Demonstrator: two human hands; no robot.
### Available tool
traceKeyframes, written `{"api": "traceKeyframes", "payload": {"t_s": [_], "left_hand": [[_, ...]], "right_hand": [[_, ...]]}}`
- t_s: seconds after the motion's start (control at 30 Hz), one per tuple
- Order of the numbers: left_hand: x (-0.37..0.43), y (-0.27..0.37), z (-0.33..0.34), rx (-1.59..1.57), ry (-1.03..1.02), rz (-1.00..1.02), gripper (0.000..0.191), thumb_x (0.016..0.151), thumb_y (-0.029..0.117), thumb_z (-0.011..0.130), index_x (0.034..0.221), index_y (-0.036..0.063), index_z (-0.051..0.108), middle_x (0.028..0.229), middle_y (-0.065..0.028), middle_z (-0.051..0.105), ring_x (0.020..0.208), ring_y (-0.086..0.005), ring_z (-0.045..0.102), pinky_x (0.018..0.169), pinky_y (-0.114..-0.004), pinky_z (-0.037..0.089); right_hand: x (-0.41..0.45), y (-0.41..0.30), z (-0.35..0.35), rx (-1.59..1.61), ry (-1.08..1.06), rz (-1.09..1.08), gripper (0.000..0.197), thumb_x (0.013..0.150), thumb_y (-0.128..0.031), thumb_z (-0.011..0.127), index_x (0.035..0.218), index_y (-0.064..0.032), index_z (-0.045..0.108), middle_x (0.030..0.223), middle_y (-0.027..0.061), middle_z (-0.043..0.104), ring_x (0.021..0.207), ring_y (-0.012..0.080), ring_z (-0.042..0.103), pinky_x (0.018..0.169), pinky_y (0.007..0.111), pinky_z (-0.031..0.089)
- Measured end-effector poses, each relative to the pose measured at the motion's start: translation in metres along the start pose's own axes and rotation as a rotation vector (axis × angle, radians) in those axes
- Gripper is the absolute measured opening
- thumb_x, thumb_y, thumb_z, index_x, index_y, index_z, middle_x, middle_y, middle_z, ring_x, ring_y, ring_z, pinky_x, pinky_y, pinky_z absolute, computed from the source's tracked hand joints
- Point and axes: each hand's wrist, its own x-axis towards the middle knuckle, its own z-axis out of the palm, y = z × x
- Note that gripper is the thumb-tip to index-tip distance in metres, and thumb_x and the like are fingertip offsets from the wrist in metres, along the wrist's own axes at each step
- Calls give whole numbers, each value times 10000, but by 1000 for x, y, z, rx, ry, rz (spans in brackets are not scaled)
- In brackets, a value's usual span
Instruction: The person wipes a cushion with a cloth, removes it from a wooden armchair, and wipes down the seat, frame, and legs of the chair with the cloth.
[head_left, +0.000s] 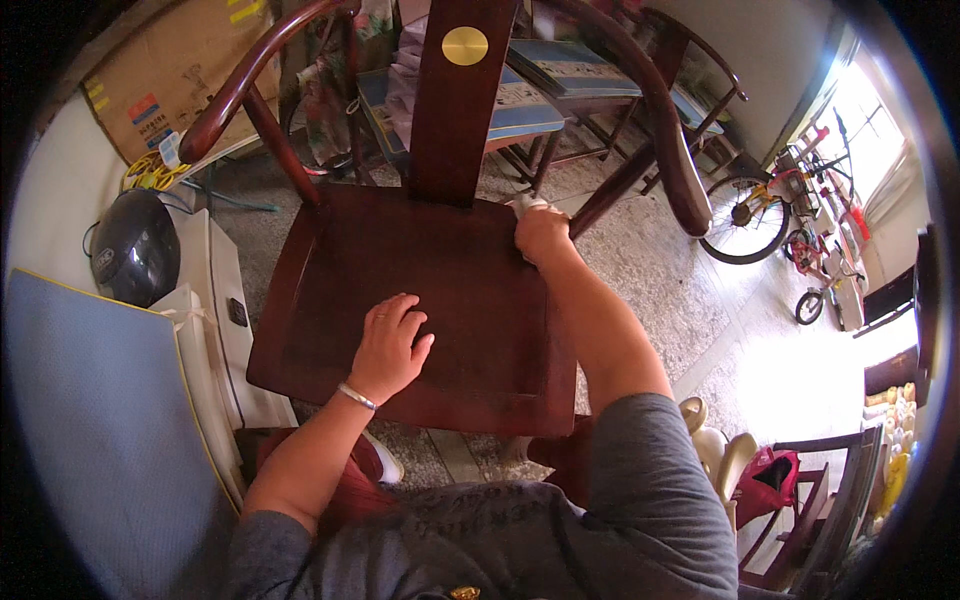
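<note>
A dark red wooden armchair (420, 300) stands before me, its curved armrests rising at both sides and a flat back splat (454, 112) with a round brass-coloured disc in the middle. My left hand (391, 337), with a silver bracelet at the wrist, is over the front left part of the seat, fingers apart and slightly bent, holding nothing. My right hand (541, 229) is at the seat's back right corner, beside the armrest support, closed on a whitish cloth (529, 201), of which only a small part shows.
Left are a large cardboard box (172, 82), a black helmet (136, 247), white containers and a blue board (97, 390). Behind the chair stand stools with blue tops (525, 105) and another wooden chair. Bicycles (746, 217) stand at right, a red bag (769, 484) lower right.
</note>
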Motion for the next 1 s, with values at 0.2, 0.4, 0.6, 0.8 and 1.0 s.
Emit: {"api": "traceKeyframes", "payload": {"t_s": [0.2, 0.4, 0.6, 0.8, 1.0], "left_hand": [[-13, -3, -1, 22, -7, 5, 309, 854, 161, 698, 1095, 3, 585, 1285, -171, 516, 1253, -356, 476, 1074, -489, 371], [-2, 10, -3, 17, -12, -19, 286, 829, 173, 694, 1054, 25, 599, 1266, -166, 534, 1247, -348, 488, 1083, -488, 360], [1, 14, -6, 18, -29, -17, 306, 816, 170, 708, 1062, 31, 591, 1270, -158, 526, 1241, -346, 484, 1065, -491, 366], [4, 9, 7, 26, 22, 55, 330, 785, 157, 731, 1053, 36, 580, 1247, -153, 533, 1214, -347, 497, 1032, -490, 380], [-9, 4, -8, 39, 23, 6, 307, 808, 159, 711, 1059, 33, 588, 1262, -160, 532, 1229, -356, 493, 1044, -488, 372]], "right_hand": [[-75, -4, -9, -6, -9, -343, 559, 953, -288, 484, 1324, 129, 468, 1236, 338, 559, 1157, 483, 546, 1078, 599, 273], [-46, 5, 46, 125, 489, -241, 569, 924, -171, 478, 1362, 169, 352, 1481, 358, 277, 1411, 483, 245, 1145, 584, 187], [30, -10, 2, 201, 14, 280, 429, 936, -201, 569, 1359, -136, 571, 1515, 157, 399, 1379, 445, 367, 1062, 527, 374], [54, 22, -4, 288, -232, 222, 424, 976, -347, 488, 1267, -79, 642, 1360, 184, 567, 1257, 353, 547, 971, 487, 450], [-37, -9, 15, 3, 161, -66, 600, 962, -473, 503, 1340, -8, 524, 1397, 273, 426, 1245, 462, 455, 1067, 564, 343]]}}
